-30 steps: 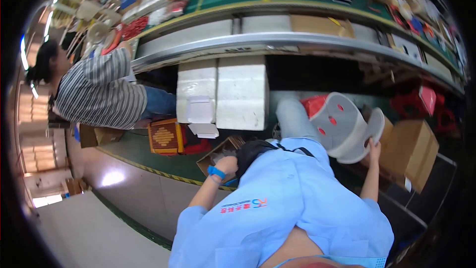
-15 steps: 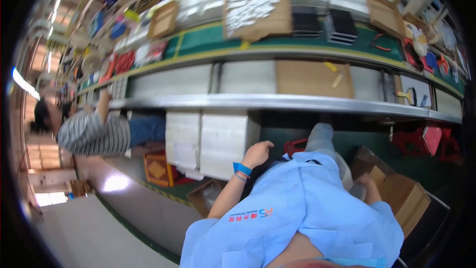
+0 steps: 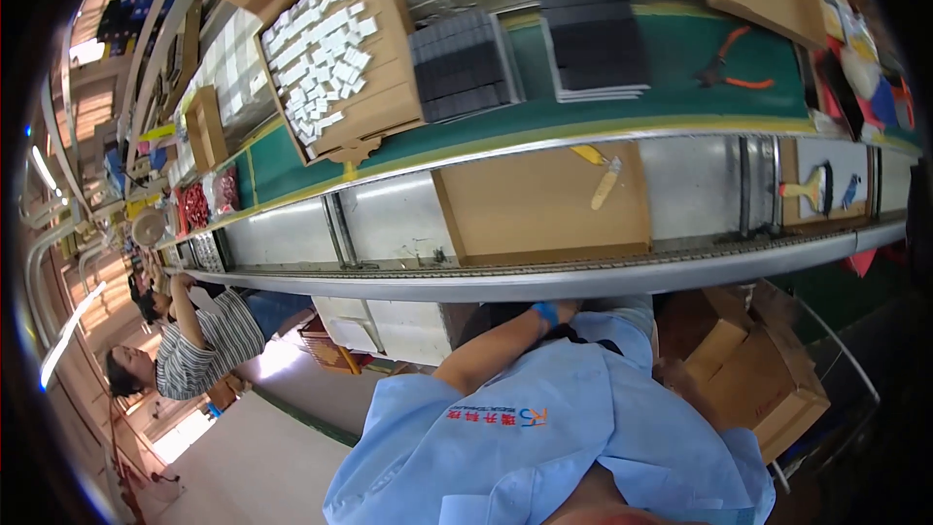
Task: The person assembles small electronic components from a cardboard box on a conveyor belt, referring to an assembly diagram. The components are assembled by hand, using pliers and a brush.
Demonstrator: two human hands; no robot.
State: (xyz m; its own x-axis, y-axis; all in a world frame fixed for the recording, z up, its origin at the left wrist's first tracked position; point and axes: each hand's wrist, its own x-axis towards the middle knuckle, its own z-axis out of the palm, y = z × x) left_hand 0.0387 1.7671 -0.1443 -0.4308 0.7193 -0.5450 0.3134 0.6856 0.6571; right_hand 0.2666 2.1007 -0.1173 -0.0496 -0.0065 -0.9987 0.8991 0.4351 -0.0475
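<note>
Just rt of R hand (image 3: 671, 373) sits 1 cardboard box (image 3: 763, 384).

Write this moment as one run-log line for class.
left hand: by silver metal rail, grip hidden | right hand: beside brown cardboard box, grip unclear | nearby: orange-handled pliers on green surface

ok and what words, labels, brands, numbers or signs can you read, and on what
Blue shirt: red lettering and a blue-and-orange logo, which I won't copy out.
Also on the shirt: a tiny line, too small to read.
Elsewhere: nothing clear enough to read.
</note>
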